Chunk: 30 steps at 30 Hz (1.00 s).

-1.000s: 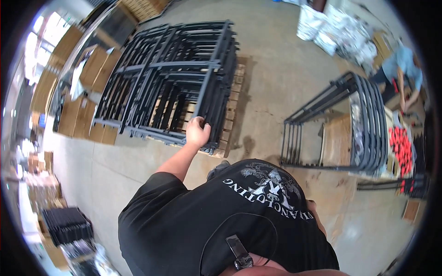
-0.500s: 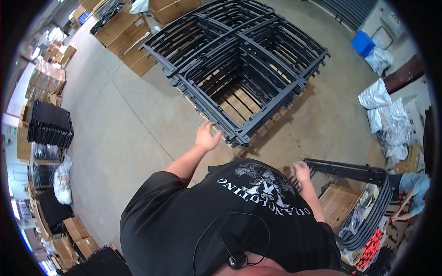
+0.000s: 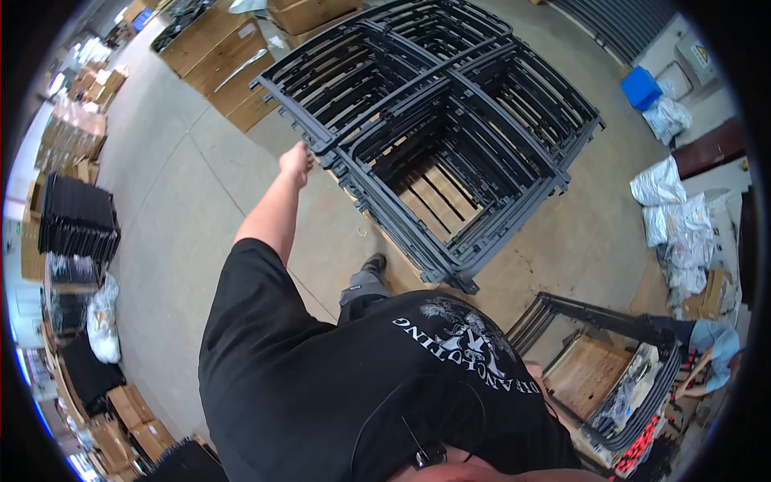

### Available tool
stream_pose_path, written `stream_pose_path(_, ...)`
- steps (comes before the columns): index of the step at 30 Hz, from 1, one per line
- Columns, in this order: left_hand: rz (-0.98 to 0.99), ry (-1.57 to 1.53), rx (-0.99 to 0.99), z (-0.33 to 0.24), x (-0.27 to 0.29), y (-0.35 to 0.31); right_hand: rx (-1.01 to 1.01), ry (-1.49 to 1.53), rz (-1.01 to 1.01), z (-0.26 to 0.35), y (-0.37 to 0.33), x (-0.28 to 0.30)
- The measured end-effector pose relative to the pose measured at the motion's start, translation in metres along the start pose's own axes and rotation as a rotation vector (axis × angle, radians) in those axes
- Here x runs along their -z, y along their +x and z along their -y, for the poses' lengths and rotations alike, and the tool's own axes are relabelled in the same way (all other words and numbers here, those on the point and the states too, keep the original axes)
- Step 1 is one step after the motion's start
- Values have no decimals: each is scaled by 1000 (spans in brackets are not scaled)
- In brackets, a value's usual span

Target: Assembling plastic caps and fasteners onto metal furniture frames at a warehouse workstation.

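Frame stack: a big pile of dark grey-black, rectangular, slim-barred frames (image 3: 451, 72) is set flat on a pale slatted wooden pallet (image 3: 438, 207), up ahead of the body.
Left hand: the bare left hand (image 3: 296, 163) is held out at the stack's left edge, fingers partly curled; whether a bar is touched or gripped can't be told, tbh.
Right hand: the right hand (image 3: 534, 373) is mostly hidden by the black printed T-shirt (image 3: 385, 361), so its grip can't be told either.
Bar edges: a plain stretch of bar is probably better held than the tabbed bits, and fingers are best kept out from between layers, pinch risk imo.
Feet: the dark shoe (image 3: 374, 263) is planted near the pallet; toes are best kept clear of it.
Right side: a second group of black frames (image 3: 654, 394) is parked there, so elbow room should be watched.
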State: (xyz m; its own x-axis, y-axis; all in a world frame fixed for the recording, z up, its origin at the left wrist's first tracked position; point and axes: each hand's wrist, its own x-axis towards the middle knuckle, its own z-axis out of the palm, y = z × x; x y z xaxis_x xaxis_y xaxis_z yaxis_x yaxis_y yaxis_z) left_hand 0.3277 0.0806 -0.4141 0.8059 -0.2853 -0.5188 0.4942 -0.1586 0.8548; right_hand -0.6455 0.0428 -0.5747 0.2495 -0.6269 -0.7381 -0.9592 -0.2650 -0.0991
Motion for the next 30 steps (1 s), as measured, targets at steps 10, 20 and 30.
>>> stream_pose_path(10,103,-326,111,-110,0,203,-506,861,-121,293,-107,63)
stream_pose_path(20,624,-913,211,-175,-67,81,-127,1148,-487,359,-89,104)
stream_pose_path(30,976,-753,-22,-244,-183,-72,169,996,-665,467,-45,246)
